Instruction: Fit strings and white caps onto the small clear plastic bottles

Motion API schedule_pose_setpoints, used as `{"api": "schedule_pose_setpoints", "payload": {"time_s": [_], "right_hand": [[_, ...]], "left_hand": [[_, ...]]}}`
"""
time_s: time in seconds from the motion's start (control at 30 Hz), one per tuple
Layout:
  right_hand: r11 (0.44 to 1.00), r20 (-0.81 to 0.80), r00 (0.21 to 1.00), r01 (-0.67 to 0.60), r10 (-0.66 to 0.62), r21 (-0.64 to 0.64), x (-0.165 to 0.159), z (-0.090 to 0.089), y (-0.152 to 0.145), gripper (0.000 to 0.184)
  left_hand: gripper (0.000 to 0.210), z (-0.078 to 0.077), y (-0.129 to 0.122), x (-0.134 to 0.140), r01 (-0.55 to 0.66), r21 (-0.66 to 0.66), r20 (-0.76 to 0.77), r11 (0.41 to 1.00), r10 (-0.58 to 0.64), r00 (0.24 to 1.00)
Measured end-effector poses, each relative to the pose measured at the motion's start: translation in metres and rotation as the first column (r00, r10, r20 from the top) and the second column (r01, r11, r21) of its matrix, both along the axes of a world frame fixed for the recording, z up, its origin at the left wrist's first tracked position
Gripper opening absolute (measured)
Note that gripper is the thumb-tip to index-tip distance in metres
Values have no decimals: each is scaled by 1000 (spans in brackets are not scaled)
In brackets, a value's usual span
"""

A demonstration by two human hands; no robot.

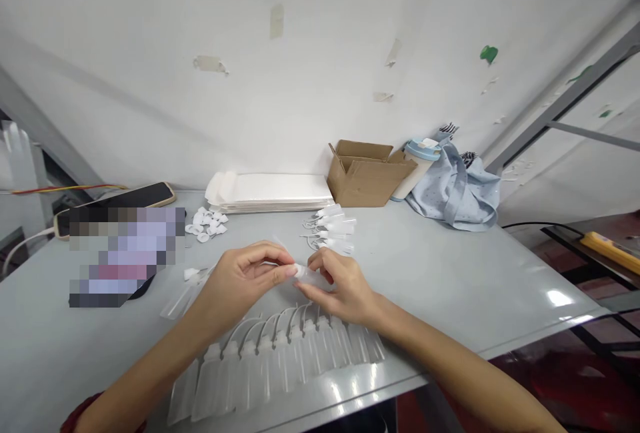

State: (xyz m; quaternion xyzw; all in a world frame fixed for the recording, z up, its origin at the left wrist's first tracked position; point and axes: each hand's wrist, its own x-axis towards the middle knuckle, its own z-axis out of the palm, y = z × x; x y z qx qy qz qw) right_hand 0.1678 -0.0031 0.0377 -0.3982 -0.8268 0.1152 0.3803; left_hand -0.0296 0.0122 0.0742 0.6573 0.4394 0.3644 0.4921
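Note:
Over the middle of the table, my left hand [255, 273] pinches a small white cap [299, 270] between thumb and fingertips. My right hand [343, 286] is closed around a small translucent bottle [314, 277], whose neck end meets the cap. Fingers partly cover both, so I cannot tell whether the cap is seated. Below my hands lies a row of translucent bottles [267, 369] with thin curved tubes. Several more bottles with white caps [337, 226] lie beyond my right hand. Loose white caps [205, 223] form a small pile beyond my left hand.
Flat white boxes [275, 191] are stacked against the wall, beside an open cardboard box [370, 176]. A cup with a blue lid [417, 166] and a light blue cloth bag [457, 186] stand at right. At left lies a phone [150, 196] near a blurred-out object [127, 253].

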Motion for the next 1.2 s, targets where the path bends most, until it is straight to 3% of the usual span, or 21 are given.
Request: {"api": "schedule_pose_setpoints", "payload": {"time_s": [0.07,0.27,0.5,0.67,0.73,0.83,0.9,0.93,1.0,1.07,1.13,1.2], "right_hand": [[994,77,997,14,-22,105,0,-3,1,17],[952,226,972,-8,-64,306,2,-5,1,12],[964,142,990,-20,-18,266,5,-2,5,14],[969,88,996,-15,-7,246,4,-5,6,11],[973,81,997,-36,18,228,5,-4,6,11],[995,-1,998,-56,57,84,5,2,4,17],[987,-104,993,-64,49,-145,4,10,3,22],[954,-172,984,-86,37,-286,4,13,3,24],[828,-329,944,-199,18,-525,3,19,3,27],[730,-440,898,-298,-5,-615,2,22,3,28],[760,-448,894,-279,-17,-587,1,21,2,27],[856,-381,924,-187,-12,-482,0,18,0,24]], "left_hand": [[23,-1,0,1,-29,-50,-65,998,25,998],[31,-1,-2,-1,112,-84,-179,990,-126,976],[23,-7,-3,-1,148,188,-316,971,-82,945],[38,-8,-5,4,146,87,-291,985,-115,950],[37,-7,-6,3,163,106,-306,981,-124,944],[35,-7,-7,1,207,211,-364,955,-120,924],[31,-6,-7,0,227,271,-379,935,-113,918],[29,-5,-7,-1,231,288,-377,929,-112,919],[26,-4,-7,-1,229,285,-363,931,-116,925],[26,-2,-7,0,217,235,-347,948,-127,929],[30,-1,-8,1,198,152,-335,968,-138,932],[37,-2,-7,3,174,63,-325,983,-145,935]]}}
